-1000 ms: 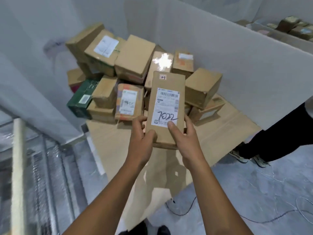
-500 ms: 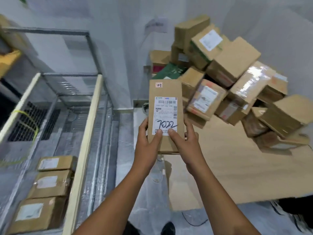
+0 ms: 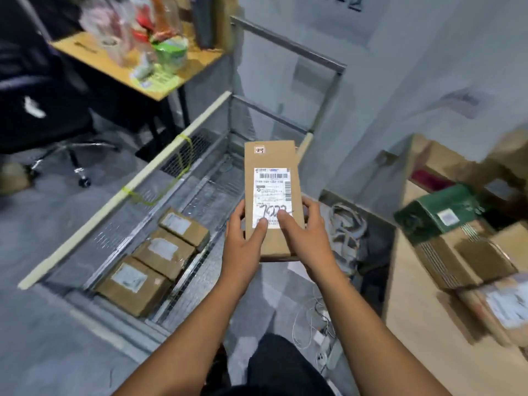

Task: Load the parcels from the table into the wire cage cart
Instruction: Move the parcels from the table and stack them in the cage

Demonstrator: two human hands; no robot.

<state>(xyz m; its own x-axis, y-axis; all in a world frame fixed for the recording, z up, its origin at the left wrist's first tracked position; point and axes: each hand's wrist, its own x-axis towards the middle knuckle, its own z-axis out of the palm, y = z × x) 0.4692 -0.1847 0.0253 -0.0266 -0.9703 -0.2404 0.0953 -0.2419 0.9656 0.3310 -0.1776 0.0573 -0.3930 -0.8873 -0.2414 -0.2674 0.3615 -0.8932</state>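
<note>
A long flat cardboard parcel (image 3: 271, 158) with a white barcode label and handwritten digits is held up in front of me. My left hand (image 3: 245, 238) grips its lower left edge and my right hand (image 3: 305, 235) grips its lower right edge, both thumbs lying on the label. The parcel hangs over the near right side of the wire cage cart (image 3: 183, 155), which stands low to my left. Three brown parcels (image 3: 151, 258) lie in a row on the cart's mesh floor. The table (image 3: 414, 324) with the remaining stacked parcels (image 3: 457, 252) is at the right.
A green box (image 3: 440, 212) lies on the pile at the right. Cables and a power strip (image 3: 323, 332) lie on the floor between cart and table. A desk (image 3: 160, 84) with bags and a swivel chair (image 3: 63, 144) stand beyond the cart at upper left.
My view has swung left, away from the parcel pile and toward the cart. The held parcel has travelled with both hands and now hangs over the cart's near side.
</note>
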